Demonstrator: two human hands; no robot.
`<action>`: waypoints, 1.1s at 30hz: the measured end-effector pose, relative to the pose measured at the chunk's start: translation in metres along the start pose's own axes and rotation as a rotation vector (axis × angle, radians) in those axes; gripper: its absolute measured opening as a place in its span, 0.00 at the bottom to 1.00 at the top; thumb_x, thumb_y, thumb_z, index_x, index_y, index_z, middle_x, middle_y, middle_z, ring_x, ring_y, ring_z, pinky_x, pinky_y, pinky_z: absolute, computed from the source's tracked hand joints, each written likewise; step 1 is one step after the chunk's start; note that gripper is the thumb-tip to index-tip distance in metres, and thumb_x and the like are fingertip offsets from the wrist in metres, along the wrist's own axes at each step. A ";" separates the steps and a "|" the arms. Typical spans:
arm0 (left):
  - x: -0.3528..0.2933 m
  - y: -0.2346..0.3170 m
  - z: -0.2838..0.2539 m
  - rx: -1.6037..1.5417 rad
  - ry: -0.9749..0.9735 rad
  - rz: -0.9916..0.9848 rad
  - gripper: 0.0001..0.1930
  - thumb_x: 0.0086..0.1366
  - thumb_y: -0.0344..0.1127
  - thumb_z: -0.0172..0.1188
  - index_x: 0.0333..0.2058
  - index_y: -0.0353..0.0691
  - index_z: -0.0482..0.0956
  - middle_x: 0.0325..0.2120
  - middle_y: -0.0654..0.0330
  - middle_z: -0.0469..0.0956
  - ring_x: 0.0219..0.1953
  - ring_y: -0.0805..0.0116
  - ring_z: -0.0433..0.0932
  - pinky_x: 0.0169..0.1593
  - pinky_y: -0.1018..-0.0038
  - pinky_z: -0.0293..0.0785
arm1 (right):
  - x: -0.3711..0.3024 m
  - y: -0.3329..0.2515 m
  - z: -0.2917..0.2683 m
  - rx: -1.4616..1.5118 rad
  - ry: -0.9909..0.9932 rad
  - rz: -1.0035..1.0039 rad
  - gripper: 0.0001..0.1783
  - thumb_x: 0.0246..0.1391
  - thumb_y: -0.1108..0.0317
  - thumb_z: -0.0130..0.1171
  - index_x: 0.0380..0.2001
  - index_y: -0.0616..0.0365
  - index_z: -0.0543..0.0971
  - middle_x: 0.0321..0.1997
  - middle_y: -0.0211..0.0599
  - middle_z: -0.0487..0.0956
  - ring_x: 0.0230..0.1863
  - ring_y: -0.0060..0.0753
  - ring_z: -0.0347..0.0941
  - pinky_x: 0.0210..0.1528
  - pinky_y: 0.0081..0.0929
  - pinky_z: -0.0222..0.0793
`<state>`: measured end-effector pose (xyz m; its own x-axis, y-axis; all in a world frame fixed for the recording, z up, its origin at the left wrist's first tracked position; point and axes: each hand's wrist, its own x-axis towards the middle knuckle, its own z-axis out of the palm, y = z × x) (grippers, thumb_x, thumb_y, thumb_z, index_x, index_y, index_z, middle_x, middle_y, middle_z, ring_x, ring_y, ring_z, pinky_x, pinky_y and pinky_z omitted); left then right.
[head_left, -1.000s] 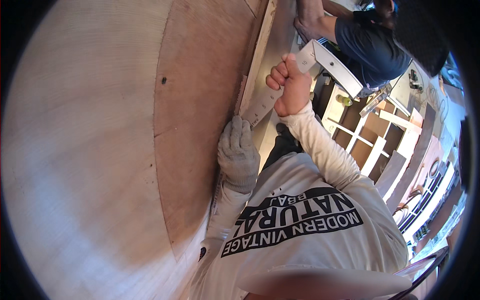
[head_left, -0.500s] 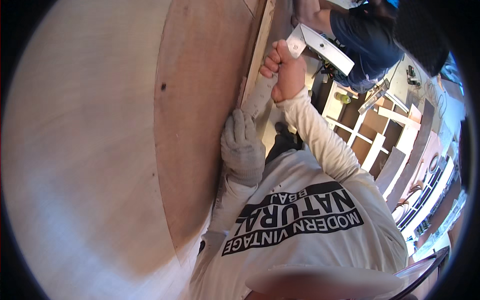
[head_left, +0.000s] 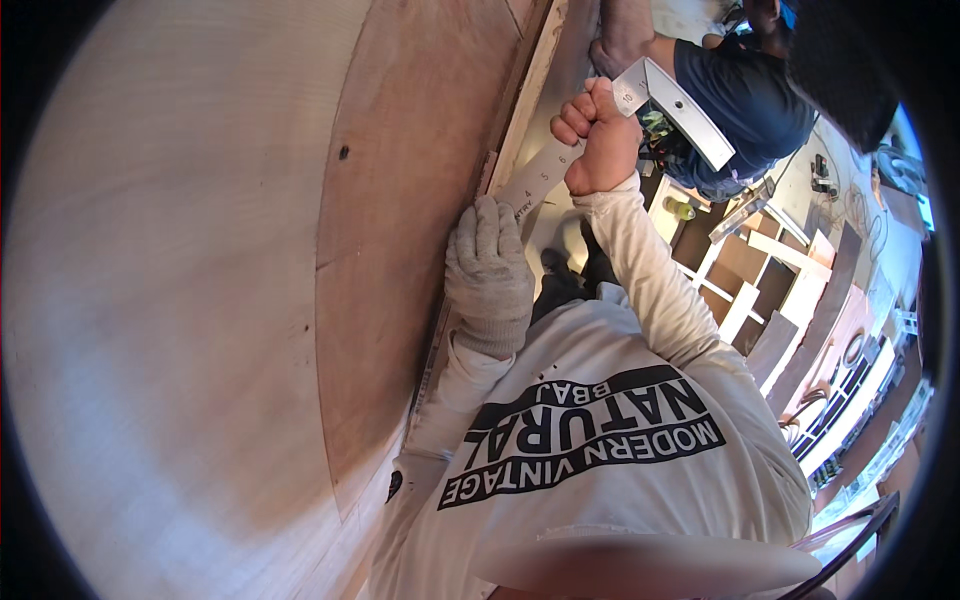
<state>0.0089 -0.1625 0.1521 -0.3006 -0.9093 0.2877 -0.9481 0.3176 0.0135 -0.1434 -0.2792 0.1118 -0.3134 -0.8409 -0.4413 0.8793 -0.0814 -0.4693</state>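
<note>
My right hand (head_left: 606, 137), bare, is a fist closed round the wide, flat blade of a pale metal square (head_left: 540, 183) with a scale along it. The square's white stock (head_left: 690, 118) sticks out past the fist, toward the right. My left hand (head_left: 488, 265) wears a light knitted glove. Its fingers lie straight and together over the near end of the blade, at the edge of a large wooden panel (head_left: 400, 230); its thumb is hidden. A reddish-brown board area with a curved border meets a paler sheet (head_left: 190, 260) on the left.
Beyond my right hand a person in dark clothes (head_left: 745, 110) crouches close by. At the right, wooden frames (head_left: 740, 270), loose boards (head_left: 838, 260) and a small greenish container (head_left: 680, 209) lie on the floor. A narrow timber strip (head_left: 530, 95) runs along the panel's edge.
My right hand and the square have shifted slightly right and up in the view. More of the blade shows between my hands. The left hand stays at the panel's edge.
</note>
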 end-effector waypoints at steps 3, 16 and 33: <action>0.003 -0.003 -0.003 -0.032 -0.039 0.008 0.16 0.63 0.32 0.65 0.50 0.41 0.80 0.53 0.56 0.80 0.52 0.53 0.79 0.54 0.60 0.76 | 0.000 -0.002 0.003 -0.005 0.040 0.018 0.10 0.69 0.62 0.54 0.38 0.58 0.71 0.22 0.24 0.63 0.20 0.20 0.55 0.21 0.23 0.51; 0.036 0.008 0.004 0.097 -0.056 -0.010 0.18 0.63 0.32 0.67 0.51 0.40 0.80 0.53 0.57 0.80 0.51 0.54 0.80 0.53 0.61 0.77 | 0.029 -0.010 0.031 -0.039 0.055 0.085 0.09 0.69 0.63 0.55 0.38 0.57 0.72 0.23 0.22 0.61 0.21 0.19 0.54 0.21 0.22 0.52; 0.045 0.013 0.014 0.093 -0.014 0.016 0.17 0.63 0.33 0.67 0.50 0.43 0.80 0.53 0.58 0.80 0.51 0.57 0.80 0.53 0.62 0.78 | 0.038 -0.022 0.021 0.004 0.002 0.076 0.12 0.69 0.59 0.56 0.39 0.56 0.71 0.23 0.24 0.62 0.21 0.20 0.55 0.22 0.23 0.52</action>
<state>-0.0182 -0.2030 0.1512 -0.3162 -0.9084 0.2734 -0.9486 0.3062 -0.0799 -0.1674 -0.3201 0.1215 -0.2468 -0.8435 -0.4770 0.9019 -0.0199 -0.4315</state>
